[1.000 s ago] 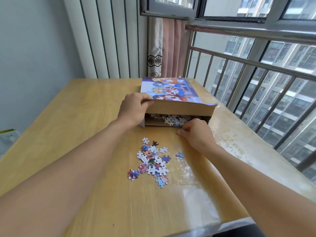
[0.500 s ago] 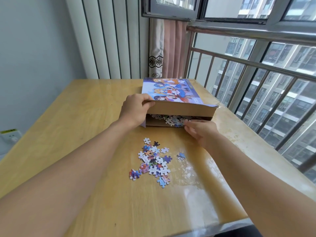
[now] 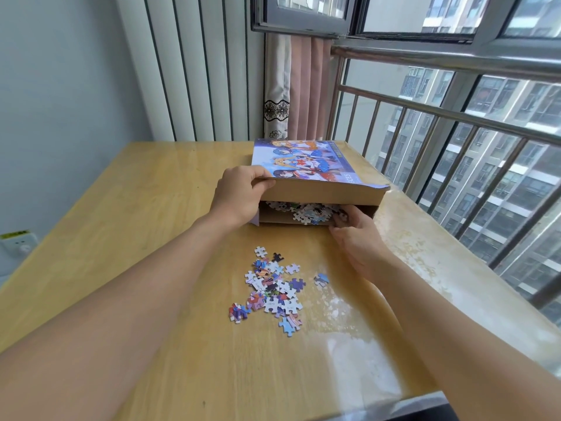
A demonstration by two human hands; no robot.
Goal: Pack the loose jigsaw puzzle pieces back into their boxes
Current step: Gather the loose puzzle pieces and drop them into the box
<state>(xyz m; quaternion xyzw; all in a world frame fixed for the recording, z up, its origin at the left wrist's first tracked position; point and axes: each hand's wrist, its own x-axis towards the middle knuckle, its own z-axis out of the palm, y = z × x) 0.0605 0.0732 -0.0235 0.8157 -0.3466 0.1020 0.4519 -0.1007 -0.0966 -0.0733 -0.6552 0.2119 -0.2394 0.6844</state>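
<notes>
Left hand [image 3: 239, 197] grips box flap [image 3: 321, 192]; right hand [image 3: 356, 238] fingertips hidden inside.

Puzzle box [image 3: 315, 189]: plain brown cardboard sides, lid printed with cartoon figures in blue, yellow, red on pale purple-blue ground. Pieces inside box [image 3: 306, 211]: mostly white and pale blue. Loose puzzle pieces [image 3: 273, 287] on table: mixed white, blue, purple, pink, one near-black. Table [image 3: 127, 226]: light yellow-tan wood grain, glossy whitish patches at right. Curtain [image 3: 296, 86]: dusty pink beside cream panel with black floral lace band. Wall [image 3: 60, 71]: pale grey-blue. Railing [image 3: 455, 117]: grey metal.
</notes>
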